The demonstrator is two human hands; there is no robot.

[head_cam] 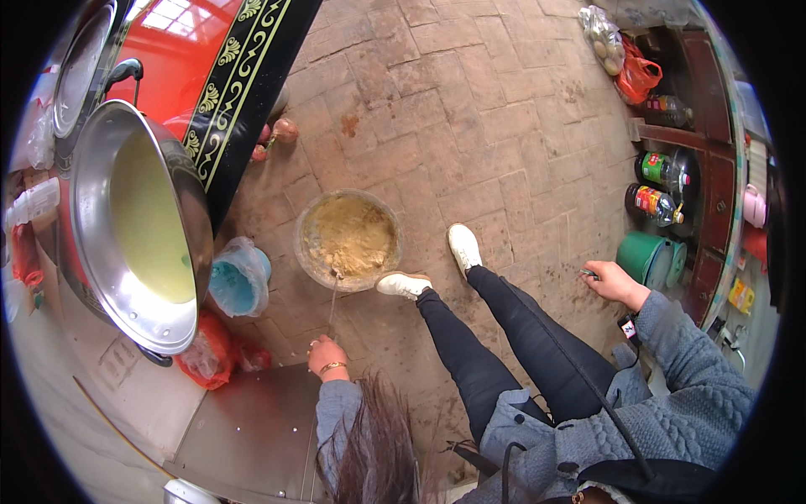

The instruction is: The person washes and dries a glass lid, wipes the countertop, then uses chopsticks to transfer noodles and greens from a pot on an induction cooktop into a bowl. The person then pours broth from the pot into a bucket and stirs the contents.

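My left hand (327,358), with a gold-coloured bracelet at the wrist, is closed around the end of a long thin handle (333,310). This handle slants into a round basin (298,252) on the floor; its far end is hidden in the contents. A thick, lumpy yellowish-brown mash (349,233) fills much of the basin. My right hand (611,283) is held out to the side, pinching a small dark object (589,274) that is too small to identify. A wide steel wok (94,208) with pale yellow-green liquid (151,220) stands on the left.
The wok sits at a red stove (179,50) with a black patterned border. Near it are a lined blue bucket (239,283), red plastic bags (211,353) and onions (284,130). At right, a wooden cabinet (718,208) holds bottles (655,205); a green bucket (641,257) stands beside it.
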